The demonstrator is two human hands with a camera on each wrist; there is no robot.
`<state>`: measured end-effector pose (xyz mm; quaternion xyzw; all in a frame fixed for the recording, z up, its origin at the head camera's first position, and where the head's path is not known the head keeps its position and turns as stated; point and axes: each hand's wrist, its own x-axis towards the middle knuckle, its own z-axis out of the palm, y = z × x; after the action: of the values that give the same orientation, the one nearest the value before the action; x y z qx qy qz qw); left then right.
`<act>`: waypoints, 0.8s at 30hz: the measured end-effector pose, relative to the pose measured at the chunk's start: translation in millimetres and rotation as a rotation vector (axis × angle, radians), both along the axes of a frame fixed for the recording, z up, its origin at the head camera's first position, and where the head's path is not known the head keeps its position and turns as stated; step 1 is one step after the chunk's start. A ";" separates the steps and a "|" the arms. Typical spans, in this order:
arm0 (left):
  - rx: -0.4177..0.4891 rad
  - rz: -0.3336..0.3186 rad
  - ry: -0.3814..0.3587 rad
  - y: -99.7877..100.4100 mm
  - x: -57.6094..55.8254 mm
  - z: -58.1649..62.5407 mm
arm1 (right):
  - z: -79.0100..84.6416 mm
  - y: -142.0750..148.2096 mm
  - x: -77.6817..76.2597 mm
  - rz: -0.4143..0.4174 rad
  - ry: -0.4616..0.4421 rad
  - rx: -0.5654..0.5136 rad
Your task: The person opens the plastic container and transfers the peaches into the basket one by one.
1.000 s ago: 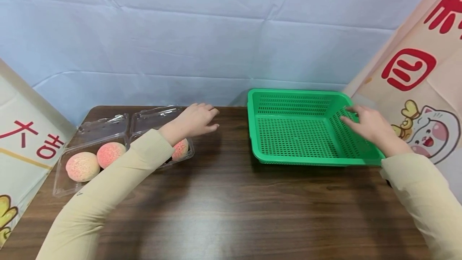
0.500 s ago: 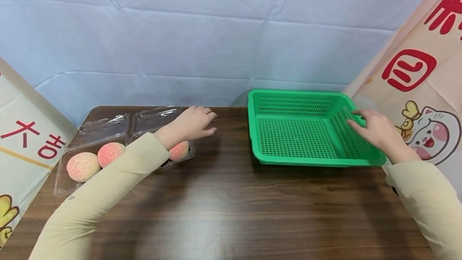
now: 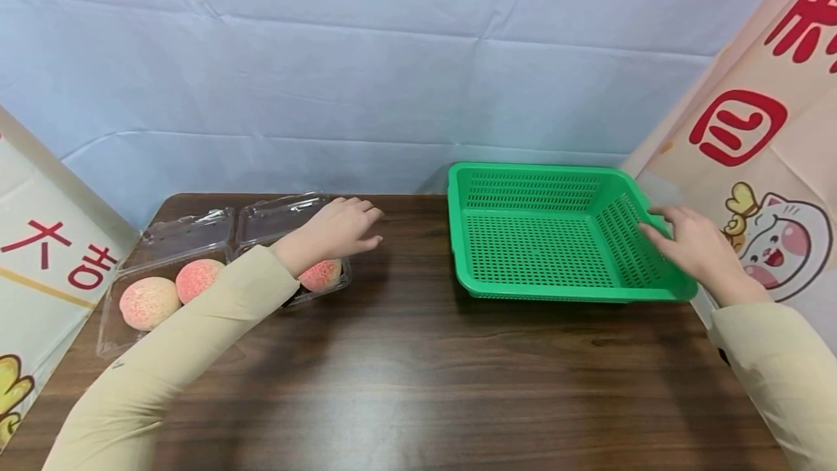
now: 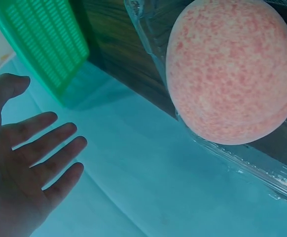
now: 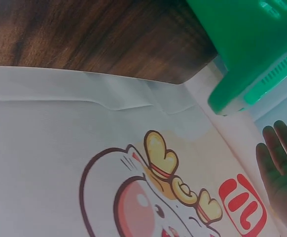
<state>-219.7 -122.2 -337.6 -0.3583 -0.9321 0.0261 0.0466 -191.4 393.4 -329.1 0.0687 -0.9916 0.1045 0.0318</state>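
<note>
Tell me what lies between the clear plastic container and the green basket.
In the head view, the stretch between the clear plastic container and the green basket is bare brown tabletop, with the left hand partly over its container side.

Left arm (image 3: 186, 340) and right arm (image 3: 778, 369) extend forward in pale beige fabric sleeves (image 3: 251, 289). Left grip (image 3: 335, 228), bare hand: fingers (image 4: 59, 156) spaced, thumb (image 4: 13, 88) apart. Right grip (image 3: 698, 244), bare hand: fingers (image 5: 276, 149) extended, thumb (image 3: 657, 240) apart.

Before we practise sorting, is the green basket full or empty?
Empty: the head view shows the green basket upright, its perforated floor bare.
</note>
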 end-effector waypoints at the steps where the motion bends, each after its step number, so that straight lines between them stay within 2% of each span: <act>1: 0.005 -0.001 0.002 -1.0 0.3 -0.3 | -0.5 0.6 0.3 -0.003 -0.001 0.000; 14: -0.004 0.015 -0.008 -10.6 2.6 -4.2 | -8.9 7.2 9.3 -0.033 -0.002 -0.035; 24: 0.012 0.018 -0.008 -17.3 2.6 -8.3 | -15.1 11.1 11.0 -0.028 0.052 -0.037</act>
<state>-217.1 -139.5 -345.9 -0.3498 -0.9355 0.0197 0.0447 -180.4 404.5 -344.2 0.0568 -0.9892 0.1207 0.0604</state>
